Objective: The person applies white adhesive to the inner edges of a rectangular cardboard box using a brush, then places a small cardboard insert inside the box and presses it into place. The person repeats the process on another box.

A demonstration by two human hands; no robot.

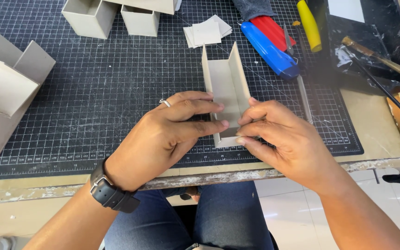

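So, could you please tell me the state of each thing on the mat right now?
Cardboard trough: open-topped, side walls upright, pinched at its near end.
Left hand: fingers on trough's left wall.
Right hand: fingers on trough's right wall.
Blue knife: lying flat, untouched.
Square boxes: standing, open.

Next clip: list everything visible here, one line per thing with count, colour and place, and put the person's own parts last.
Cardboard channel: one, grey-beige, U-shaped, mat centre, pinched at its near end by both hands.
Cutting mat: one, black with white grid, covers the table.
Small open boxes: two, grey-beige, top left.
Folded cardboard pieces: several, grey, left edge.
Card squares: small stack, off-white, top centre.
Utility knife: one, blue, right of the channel.
Red tool: one, beside the knife; kind unclear.
Yellow handle: one, top right.
Brush: one, brass-coloured handle, far right.
Jeans: blue, below the table edge.
Wristwatch: one, black, left wrist.
Ring: one, silver, left hand.
Left hand: gripping the channel.
Right hand: gripping the channel.
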